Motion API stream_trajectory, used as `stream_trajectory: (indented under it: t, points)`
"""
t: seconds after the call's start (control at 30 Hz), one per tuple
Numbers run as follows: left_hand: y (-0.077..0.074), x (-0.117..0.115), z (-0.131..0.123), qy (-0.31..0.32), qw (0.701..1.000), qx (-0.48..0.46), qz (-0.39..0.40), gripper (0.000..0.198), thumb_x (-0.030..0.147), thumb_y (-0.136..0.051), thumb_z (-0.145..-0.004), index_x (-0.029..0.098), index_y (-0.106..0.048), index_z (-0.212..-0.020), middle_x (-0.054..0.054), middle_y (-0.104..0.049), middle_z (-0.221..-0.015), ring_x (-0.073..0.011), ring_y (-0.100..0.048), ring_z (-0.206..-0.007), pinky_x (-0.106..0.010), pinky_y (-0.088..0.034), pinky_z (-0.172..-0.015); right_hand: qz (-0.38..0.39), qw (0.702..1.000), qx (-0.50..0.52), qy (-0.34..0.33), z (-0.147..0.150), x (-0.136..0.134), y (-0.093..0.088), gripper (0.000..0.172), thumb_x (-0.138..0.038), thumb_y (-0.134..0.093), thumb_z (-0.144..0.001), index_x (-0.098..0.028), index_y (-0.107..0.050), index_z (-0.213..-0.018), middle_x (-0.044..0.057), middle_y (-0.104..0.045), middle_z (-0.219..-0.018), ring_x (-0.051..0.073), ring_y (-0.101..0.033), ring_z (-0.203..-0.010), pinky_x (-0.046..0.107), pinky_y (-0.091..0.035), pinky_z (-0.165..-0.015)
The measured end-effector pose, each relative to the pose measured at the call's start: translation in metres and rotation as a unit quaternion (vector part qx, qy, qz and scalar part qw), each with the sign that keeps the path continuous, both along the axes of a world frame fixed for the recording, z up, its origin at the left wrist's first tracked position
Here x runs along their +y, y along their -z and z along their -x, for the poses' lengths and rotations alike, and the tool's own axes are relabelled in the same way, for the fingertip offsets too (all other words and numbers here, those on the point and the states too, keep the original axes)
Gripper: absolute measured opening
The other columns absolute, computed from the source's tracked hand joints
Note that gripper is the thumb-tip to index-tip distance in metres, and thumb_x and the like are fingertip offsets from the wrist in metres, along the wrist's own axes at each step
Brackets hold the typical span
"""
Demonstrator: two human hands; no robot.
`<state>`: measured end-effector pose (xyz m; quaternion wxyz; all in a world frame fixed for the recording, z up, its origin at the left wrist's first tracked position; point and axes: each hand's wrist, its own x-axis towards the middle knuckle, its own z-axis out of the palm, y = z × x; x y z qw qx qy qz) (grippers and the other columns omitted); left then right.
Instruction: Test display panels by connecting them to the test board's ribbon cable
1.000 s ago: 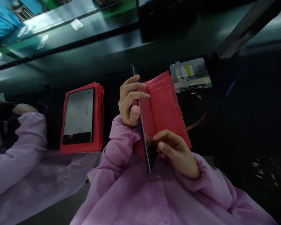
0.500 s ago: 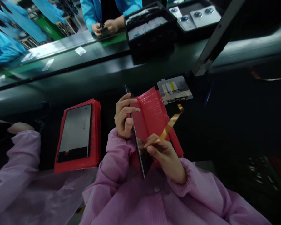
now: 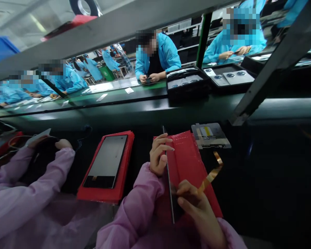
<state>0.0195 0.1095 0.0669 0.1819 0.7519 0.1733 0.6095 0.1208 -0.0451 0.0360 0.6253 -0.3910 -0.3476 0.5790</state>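
My left hand (image 3: pixel 159 155) grips a thin flat display panel (image 3: pixel 170 188) by its upper part, fingers wrapped over the edge. The panel stands nearly on edge, so mostly its narrow side shows. My right hand (image 3: pixel 199 207) is closed in a pinch at the panel's lower face, with a gold flex ribbon (image 3: pixel 210 176) running from its fingers up to the right. What the fingertips touch is partly hidden. Beneath both hands lies red bubble wrap (image 3: pixel 188 152). A grey metal-backed part (image 3: pixel 211 136) with a yellow strip rests beyond the wrap.
On the left, another display panel (image 3: pixel 107 159) lies on stacked red wrap (image 3: pixel 101 196). Further left a co-worker's pink sleeve (image 3: pixel 54 173) reaches over the bench. Black trays (image 3: pixel 189 90) stand beyond the green conveyor (image 3: pixel 134 110). A slanted metal post (image 3: pixel 264 69) rises at right.
The camera view has tilted up, so the bench and hands appear lower and further right. Both hands keep nearly the same hold on the panel and ribbon.
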Motion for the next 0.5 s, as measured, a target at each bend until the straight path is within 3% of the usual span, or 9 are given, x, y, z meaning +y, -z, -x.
stream_trajectory:
  t: [0.2, 0.37, 0.5]
  points:
    - [0.0, 0.001, -0.002, 0.026, 0.999, -0.027, 0.008, 0.045, 0.049, -0.037, -0.094, 0.017, -0.067, -0.085, -0.012, -0.067, -0.099, -0.0275, -0.056, -0.115, -0.048, -0.045, -0.097, 0.006, 1.0, -0.015, -0.005, -0.006, -0.001, 0.004, 0.012, -0.031, -0.077, -0.073, -0.023, -0.068, -0.075, 0.002, -0.06, -0.079, 0.016, -0.063, -0.076, 0.024, -0.053, -0.067]
    - [0.002, 0.002, -0.005, 0.03, 0.999, -0.043, 0.001, 0.046, 0.05, -0.038, -0.094, 0.015, -0.067, -0.084, -0.013, -0.068, -0.098, -0.0262, -0.057, -0.113, -0.045, -0.045, -0.098, 0.027, 0.997, -0.077, -0.005, -0.016, -0.003, 0.019, 0.012, -0.031, -0.078, -0.072, -0.023, -0.072, -0.08, 0.006, -0.067, -0.09, 0.02, -0.067, -0.087, 0.023, -0.056, -0.071]
    - [0.003, 0.003, -0.006, 0.01, 0.999, -0.034, 0.006, 0.052, 0.055, -0.035, -0.094, 0.016, -0.066, -0.079, -0.013, -0.07, -0.096, -0.0256, -0.059, -0.112, -0.044, -0.046, -0.098, 0.062, 0.992, -0.108, -0.014, -0.025, -0.002, 0.033, 0.017, -0.036, -0.079, -0.07, -0.023, -0.075, -0.08, 0.005, -0.068, -0.092, 0.019, -0.067, -0.085, 0.02, -0.056, -0.07]
